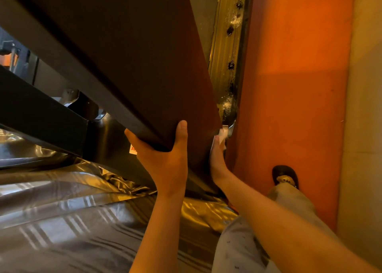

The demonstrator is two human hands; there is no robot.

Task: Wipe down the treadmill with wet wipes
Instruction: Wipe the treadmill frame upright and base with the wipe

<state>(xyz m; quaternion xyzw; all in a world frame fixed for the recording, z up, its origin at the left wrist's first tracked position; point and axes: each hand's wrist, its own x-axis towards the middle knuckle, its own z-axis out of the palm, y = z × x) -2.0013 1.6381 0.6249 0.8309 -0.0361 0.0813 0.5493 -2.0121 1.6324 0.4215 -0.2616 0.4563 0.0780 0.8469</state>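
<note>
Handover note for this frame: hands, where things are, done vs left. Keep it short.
Left hand: gripping the lower end of the dark, tilted treadmill deck, thumb on its top face, fingers underneath, holding it up.
Right hand: pressed flat along the deck's right edge, with a small white wet wipe at the fingertips.
The ribbed metal side rail runs beside the orange wall, with dark spots and pale specks still on it.
Grey striped sheet lies below the deck.
Done: cannot tell how much is wiped.
Left: the dirty rail at least, probably more.
</note>
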